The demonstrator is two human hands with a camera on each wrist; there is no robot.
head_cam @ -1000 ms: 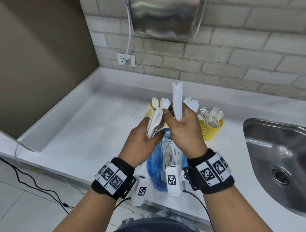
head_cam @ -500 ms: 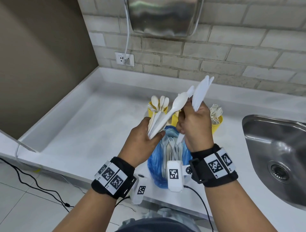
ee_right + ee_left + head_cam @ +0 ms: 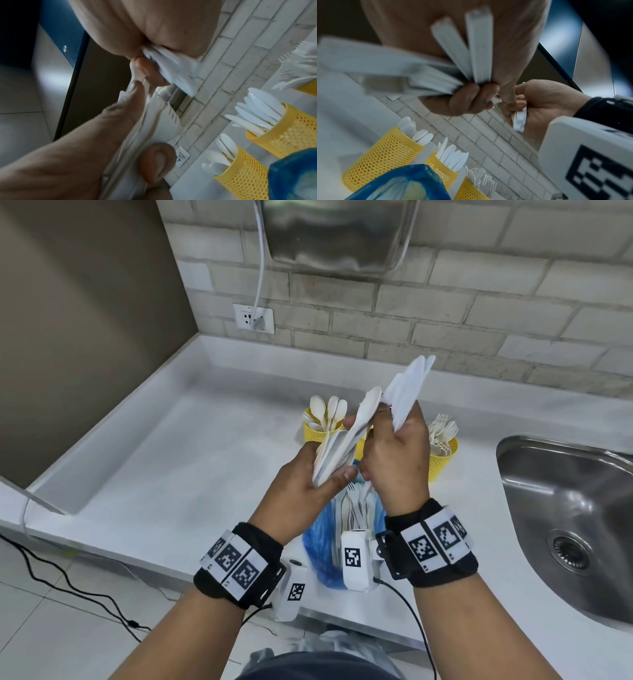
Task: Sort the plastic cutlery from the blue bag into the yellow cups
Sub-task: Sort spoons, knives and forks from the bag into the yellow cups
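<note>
No readable text, brand or number appears. Only square black-and-white coded markers stand on the wristbands [image 3: 436,544] and on the white camera housings [image 3: 352,556] below both hands.

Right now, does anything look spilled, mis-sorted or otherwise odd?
Nothing stands out. Spoons, knives and forks each stand in their own yellow cup. The blue bag sits upright on the counter. Left hand and right hand both grip cutlery.
</note>
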